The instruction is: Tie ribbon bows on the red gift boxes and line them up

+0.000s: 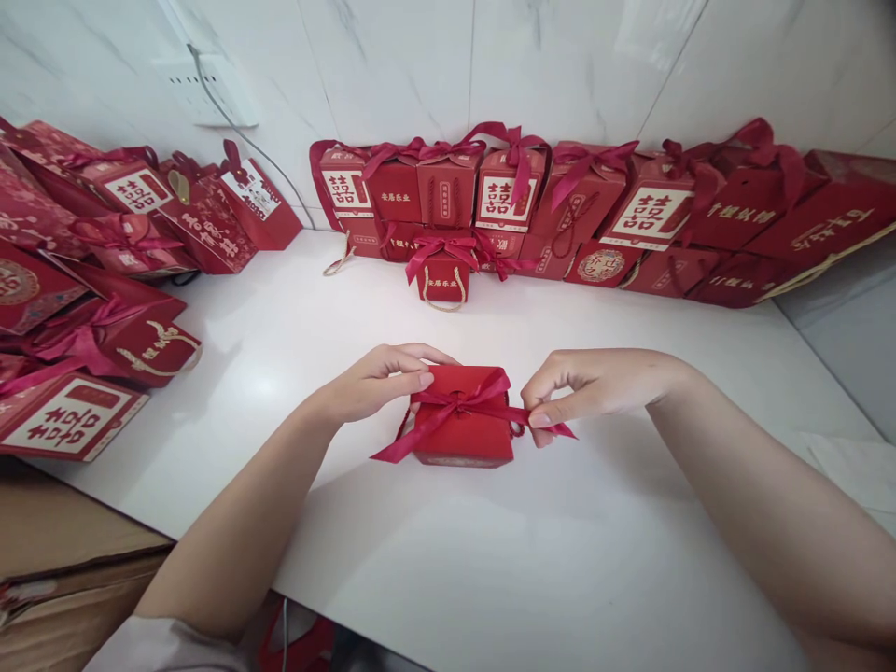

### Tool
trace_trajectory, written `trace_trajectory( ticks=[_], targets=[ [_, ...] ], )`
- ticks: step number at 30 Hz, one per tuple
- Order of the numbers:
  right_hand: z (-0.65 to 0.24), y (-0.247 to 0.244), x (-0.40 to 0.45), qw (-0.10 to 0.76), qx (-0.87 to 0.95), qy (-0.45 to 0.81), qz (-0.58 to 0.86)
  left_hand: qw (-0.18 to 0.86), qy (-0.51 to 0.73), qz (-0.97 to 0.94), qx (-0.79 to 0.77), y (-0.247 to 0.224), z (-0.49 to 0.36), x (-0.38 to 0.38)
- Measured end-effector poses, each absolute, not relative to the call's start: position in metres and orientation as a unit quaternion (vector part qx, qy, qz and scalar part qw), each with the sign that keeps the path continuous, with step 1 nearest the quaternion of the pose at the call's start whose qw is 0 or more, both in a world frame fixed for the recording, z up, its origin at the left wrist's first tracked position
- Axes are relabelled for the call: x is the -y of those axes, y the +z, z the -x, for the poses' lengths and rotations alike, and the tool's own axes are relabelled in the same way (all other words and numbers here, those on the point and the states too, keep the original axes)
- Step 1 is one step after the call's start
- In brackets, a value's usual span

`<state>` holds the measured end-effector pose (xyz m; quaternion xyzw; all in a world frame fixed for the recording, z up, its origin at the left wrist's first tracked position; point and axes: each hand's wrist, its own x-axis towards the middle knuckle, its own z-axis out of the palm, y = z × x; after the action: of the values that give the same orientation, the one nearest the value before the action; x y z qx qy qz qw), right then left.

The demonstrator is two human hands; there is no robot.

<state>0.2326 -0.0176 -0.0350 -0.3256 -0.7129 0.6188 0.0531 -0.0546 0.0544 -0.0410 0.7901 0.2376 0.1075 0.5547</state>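
Observation:
A small red gift box (466, 439) stands on the white table in front of me, with a dark pink ribbon (413, 439) tied in a bow across its top. My left hand (382, 378) grips the box at its far left corner, thumb on the top edge and fingers behind. Pinched between the thumb and fingers of my right hand (578, 387) is a ribbon end, drawn out to the right of the box. The other end hangs loose at the front left. Dark red cord handles show at both sides of the box.
Behind, a row of stacked red gift boxes (514, 191) lines the tiled wall, with one small box (442, 280) in front. More boxes (150, 350) are piled at the left. A cardboard box (63, 523) sits below the table's left edge. A cable hangs from the wall socket (210, 91).

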Motion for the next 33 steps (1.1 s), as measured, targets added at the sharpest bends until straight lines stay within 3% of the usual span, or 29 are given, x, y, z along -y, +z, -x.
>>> trace_trajectory(
  ticks=[16,26,33],
  targets=[
    [-0.212,-0.033,0.028,0.129,0.682,0.613,0.379,0.585,0.121,-0.772,-0.216,-0.045,0.053,-0.052],
    [-0.208,-0.031,0.030,0.145,0.582,0.707,0.375,0.512,0.104,-0.829,-0.199,-0.035,0.051,-0.048],
    [-0.207,-0.025,0.036,0.125,0.567,0.685,0.440,0.500,0.094,-0.836,-0.208,-0.034,0.051,-0.048]
  ],
)
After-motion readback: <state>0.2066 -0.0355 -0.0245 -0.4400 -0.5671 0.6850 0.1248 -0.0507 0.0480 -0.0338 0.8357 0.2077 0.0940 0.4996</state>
